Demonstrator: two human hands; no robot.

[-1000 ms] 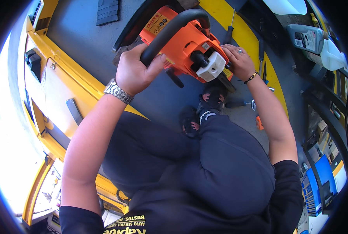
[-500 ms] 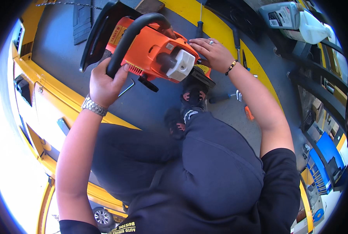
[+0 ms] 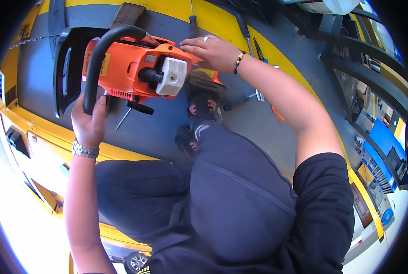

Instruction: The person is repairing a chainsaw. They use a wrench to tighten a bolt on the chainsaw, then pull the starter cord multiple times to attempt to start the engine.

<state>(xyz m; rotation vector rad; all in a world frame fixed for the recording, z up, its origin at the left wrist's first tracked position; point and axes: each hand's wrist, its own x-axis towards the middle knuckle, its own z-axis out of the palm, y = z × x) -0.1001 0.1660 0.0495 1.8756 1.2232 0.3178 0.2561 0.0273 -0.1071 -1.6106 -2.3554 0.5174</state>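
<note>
Orange chainsaw with a white cap is hanging above the grey floor — left hand clenching its black handle, right hand resting open on its rear — underside hidden.

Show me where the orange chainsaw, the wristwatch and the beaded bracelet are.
orange chainsaw (image 3: 131,68): head view, on its orange body beside the black handle.
wristwatch (image 3: 85,150): head view, on the metal band around the left wrist.
beaded bracelet (image 3: 238,61): head view, on the beads at the right wrist.
</note>
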